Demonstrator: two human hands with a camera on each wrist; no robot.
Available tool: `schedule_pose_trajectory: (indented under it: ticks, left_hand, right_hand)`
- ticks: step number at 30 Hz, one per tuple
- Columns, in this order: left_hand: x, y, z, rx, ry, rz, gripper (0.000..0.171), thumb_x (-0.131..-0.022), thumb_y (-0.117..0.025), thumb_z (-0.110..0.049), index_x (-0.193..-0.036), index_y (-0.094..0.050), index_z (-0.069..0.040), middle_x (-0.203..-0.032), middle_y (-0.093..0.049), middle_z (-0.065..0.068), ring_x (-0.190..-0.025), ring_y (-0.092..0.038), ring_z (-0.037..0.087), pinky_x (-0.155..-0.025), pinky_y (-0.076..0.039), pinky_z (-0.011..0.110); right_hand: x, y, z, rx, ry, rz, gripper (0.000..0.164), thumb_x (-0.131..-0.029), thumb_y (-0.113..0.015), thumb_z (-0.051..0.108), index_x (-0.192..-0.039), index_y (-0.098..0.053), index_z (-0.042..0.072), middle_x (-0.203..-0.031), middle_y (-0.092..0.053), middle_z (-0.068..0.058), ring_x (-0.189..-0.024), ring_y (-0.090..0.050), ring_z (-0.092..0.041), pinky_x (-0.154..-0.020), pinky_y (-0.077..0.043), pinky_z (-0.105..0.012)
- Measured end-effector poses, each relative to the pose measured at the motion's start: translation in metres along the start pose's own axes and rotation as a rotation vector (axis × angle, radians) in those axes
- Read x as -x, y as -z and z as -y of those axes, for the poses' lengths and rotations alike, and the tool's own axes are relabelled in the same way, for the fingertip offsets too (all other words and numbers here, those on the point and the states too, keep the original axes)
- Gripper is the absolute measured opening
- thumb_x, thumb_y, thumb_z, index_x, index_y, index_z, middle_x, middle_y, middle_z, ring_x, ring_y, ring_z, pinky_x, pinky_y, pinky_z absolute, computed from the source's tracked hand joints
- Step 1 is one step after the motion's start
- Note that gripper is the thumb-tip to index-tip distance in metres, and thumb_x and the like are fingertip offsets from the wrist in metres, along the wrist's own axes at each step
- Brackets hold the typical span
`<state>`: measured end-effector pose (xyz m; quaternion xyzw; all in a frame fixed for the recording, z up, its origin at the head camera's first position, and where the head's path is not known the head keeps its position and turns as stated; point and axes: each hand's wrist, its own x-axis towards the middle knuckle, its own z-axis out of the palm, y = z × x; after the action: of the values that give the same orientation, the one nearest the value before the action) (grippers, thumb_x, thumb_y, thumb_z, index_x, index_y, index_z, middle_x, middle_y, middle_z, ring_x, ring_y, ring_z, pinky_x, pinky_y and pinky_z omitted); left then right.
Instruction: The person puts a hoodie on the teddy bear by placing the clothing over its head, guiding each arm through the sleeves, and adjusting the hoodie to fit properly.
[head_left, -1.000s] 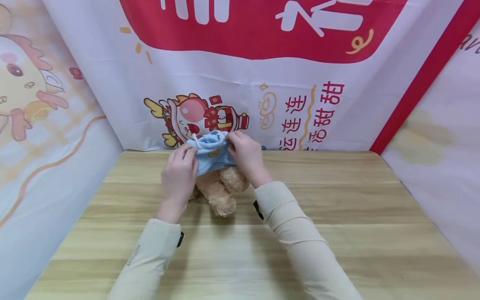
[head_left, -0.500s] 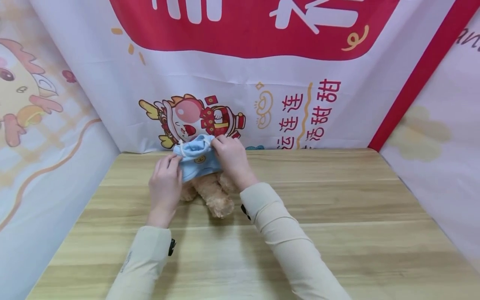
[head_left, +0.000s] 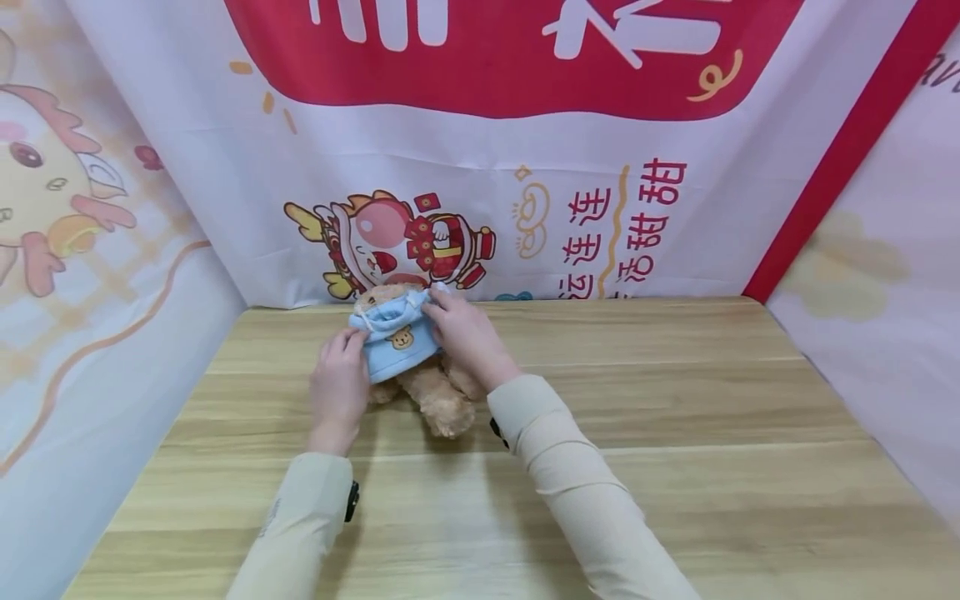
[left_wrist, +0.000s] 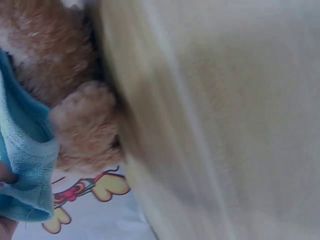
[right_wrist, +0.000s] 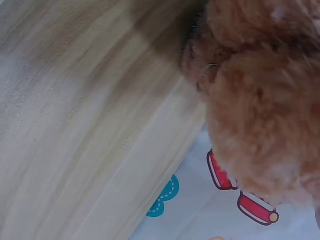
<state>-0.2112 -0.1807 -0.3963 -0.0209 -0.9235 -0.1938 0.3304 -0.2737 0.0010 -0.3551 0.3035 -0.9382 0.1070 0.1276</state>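
A light-brown plush teddy bear (head_left: 442, 406) sits on the table near the back, its legs toward me. Over its upper body lies a small light-blue hoodie (head_left: 390, 354) with white drawstrings and a bear-face patch. Some fur of the head shows above the collar; the rest of the head is covered. My left hand (head_left: 340, 387) pinches the hoodie's left side, and in the left wrist view the hoodie (left_wrist: 32, 155) hangs open at its hem beside a furry arm. My right hand (head_left: 468, 337) pinches the right side near the collar. Only fur (right_wrist: 260, 120) fills the right wrist view's right side.
The wooden table (head_left: 675, 467) spreads to the front and right. Right behind the bear hangs a white and red printed banner (head_left: 465, 142). Printed cloth walls stand at the left (head_left: 112, 275) and right (head_left: 877, 250).
The hoodie has come down over the bear, so head fur now shows above the collar. Both hands moved left, then lower, still holding the cloth.
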Motion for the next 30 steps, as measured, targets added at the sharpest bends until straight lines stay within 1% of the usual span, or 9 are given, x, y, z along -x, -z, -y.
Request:
schedule_pose_trajectory:
  ticks: [3, 5, 9, 11, 16, 23, 25, 28, 30]
  left_hand:
    - [0.001, -0.008, 0.001, -0.038, -0.003, 0.037, 0.025, -0.089, -0.06, -0.004, -0.113, -0.065, 0.0, -0.117, -0.064, 0.02, -0.109, -0.059, 0.039, -0.095, -0.05, 0.049]
    - [0.002, -0.013, 0.001, -0.063, -0.003, 0.067, 0.027, -0.09, -0.062, -0.01, -0.115, -0.064, -0.001, -0.118, -0.064, 0.019, -0.109, -0.059, 0.038, -0.098, -0.049, 0.049]
    - [0.003, -0.02, 0.0, -0.082, 0.017, 0.122, 0.033, -0.092, -0.062, -0.021, -0.119, -0.063, -0.003, -0.123, -0.06, 0.022, -0.113, -0.057, 0.04, -0.1, -0.046, 0.051]
    - [0.003, -0.023, -0.001, -0.067, 0.047, 0.153, 0.034, -0.093, -0.06, -0.024, -0.122, -0.062, -0.005, -0.127, -0.057, 0.024, -0.116, -0.054, 0.043, -0.099, -0.046, 0.054]
    - [0.005, -0.033, -0.004, 0.023, 0.128, 0.259, 0.039, -0.098, -0.051, -0.027, -0.134, -0.054, -0.012, -0.134, -0.048, 0.026, -0.118, -0.05, 0.046, -0.094, -0.046, 0.059]
    - [0.005, -0.046, -0.008, 0.135, 0.148, 0.343, 0.042, -0.102, -0.041, -0.025, -0.143, -0.044, -0.016, -0.141, -0.044, 0.021, -0.121, -0.049, 0.047, -0.099, -0.044, 0.06]
    - [0.004, -0.049, -0.008, 0.149, 0.151, 0.38, 0.043, -0.103, -0.039, -0.022, -0.145, -0.04, -0.017, -0.144, -0.04, 0.02, -0.125, -0.046, 0.046, -0.102, -0.042, 0.06]
    - [0.002, -0.05, -0.009, 0.165, 0.146, 0.427, 0.045, -0.103, -0.037, -0.016, -0.148, -0.035, -0.018, -0.147, -0.036, 0.018, -0.13, -0.041, 0.044, -0.104, -0.04, 0.059]
    - [0.001, -0.052, -0.01, 0.17, 0.13, 0.437, 0.046, -0.102, -0.037, -0.014, -0.148, -0.034, -0.018, -0.147, -0.036, 0.018, -0.129, -0.042, 0.044, -0.104, -0.04, 0.059]
  right_hand:
    - [0.002, -0.003, -0.003, 0.048, 0.007, 0.061, 0.046, -0.095, -0.058, 0.026, -0.139, -0.05, 0.016, -0.152, -0.038, -0.01, -0.139, -0.038, -0.028, -0.116, -0.033, -0.039]
    - [0.003, -0.006, -0.004, 0.067, -0.014, 0.109, 0.05, -0.095, -0.058, 0.03, -0.142, -0.045, 0.018, -0.156, -0.03, -0.01, -0.142, -0.032, -0.03, -0.118, -0.028, -0.04]
    - [0.005, -0.011, -0.009, 0.031, -0.081, 0.178, 0.054, -0.096, -0.055, 0.033, -0.146, -0.039, 0.023, -0.16, -0.018, -0.014, -0.144, -0.026, -0.036, -0.12, -0.023, -0.044]
    - [0.007, -0.014, -0.013, -0.027, -0.115, 0.201, 0.054, -0.097, -0.054, 0.034, -0.147, -0.037, 0.024, -0.159, -0.016, -0.017, -0.144, -0.024, -0.038, -0.12, -0.024, -0.045]
    - [0.013, -0.02, -0.023, -0.191, -0.178, 0.224, 0.054, -0.098, -0.052, 0.032, -0.149, -0.035, 0.024, -0.158, -0.015, -0.021, -0.143, -0.024, -0.042, -0.117, -0.028, -0.051]
    - [0.023, -0.025, -0.036, -0.351, -0.251, 0.227, 0.055, -0.097, -0.053, 0.031, -0.148, -0.035, 0.025, -0.159, -0.002, -0.024, -0.143, -0.019, -0.046, -0.115, -0.028, -0.056]
    - [0.025, -0.026, -0.039, -0.362, -0.262, 0.232, 0.055, -0.097, -0.052, 0.034, -0.148, -0.034, 0.026, -0.159, -0.005, -0.024, -0.144, -0.019, -0.045, -0.114, -0.028, -0.056]
    - [0.027, -0.026, -0.043, -0.364, -0.261, 0.22, 0.055, -0.096, -0.053, 0.036, -0.147, -0.037, 0.025, -0.155, -0.019, -0.025, -0.142, -0.023, -0.043, -0.114, -0.03, -0.056]
    - [0.029, -0.026, -0.046, -0.36, -0.252, 0.2, 0.054, -0.095, -0.055, 0.037, -0.145, -0.04, 0.024, -0.152, -0.027, -0.024, -0.14, -0.028, -0.042, -0.113, -0.031, -0.056]
